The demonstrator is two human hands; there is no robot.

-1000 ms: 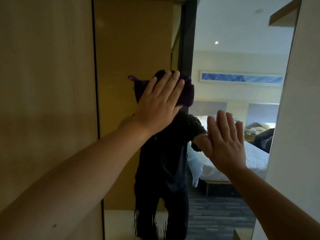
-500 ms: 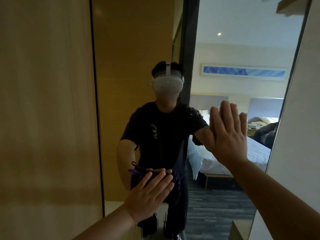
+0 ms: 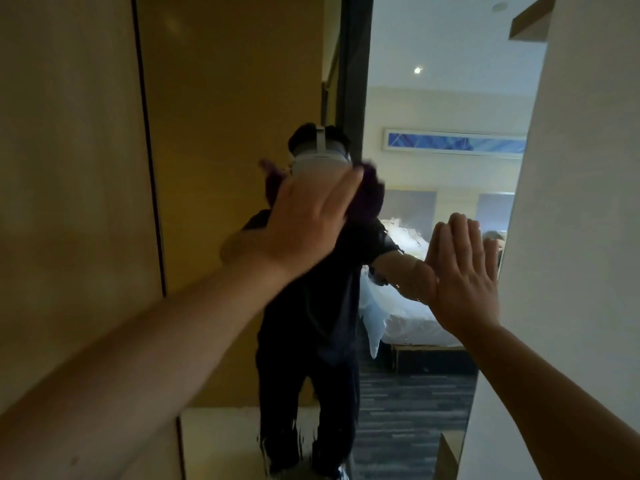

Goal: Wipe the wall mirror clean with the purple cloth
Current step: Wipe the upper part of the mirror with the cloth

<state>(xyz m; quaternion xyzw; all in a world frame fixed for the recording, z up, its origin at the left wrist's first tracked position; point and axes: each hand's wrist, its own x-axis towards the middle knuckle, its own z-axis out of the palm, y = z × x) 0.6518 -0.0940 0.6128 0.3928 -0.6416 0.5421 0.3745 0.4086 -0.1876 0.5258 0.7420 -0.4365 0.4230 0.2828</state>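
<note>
The tall wall mirror (image 3: 225, 98) fills the middle of the head view and reflects a person in dark clothes and a bedroom. My left hand (image 3: 304, 223) presses the purple cloth (image 3: 370, 199) flat against the glass at mid height, fingers straight and blurred by motion. Only the cloth's edges show past my fingers. My right hand (image 3: 460, 275) rests flat on the mirror near its right edge, fingers straight and pointing up, holding nothing.
A wooden wall panel (image 3: 69, 168) borders the mirror on the left. A pale wall (image 3: 581, 202) stands close on the right. Wet streaks show low on the glass (image 3: 298, 441).
My left hand has swept the cloth up the glass from low down to about head height of the reflection. My right hand stays flat on the mirror, almost unmoved.
</note>
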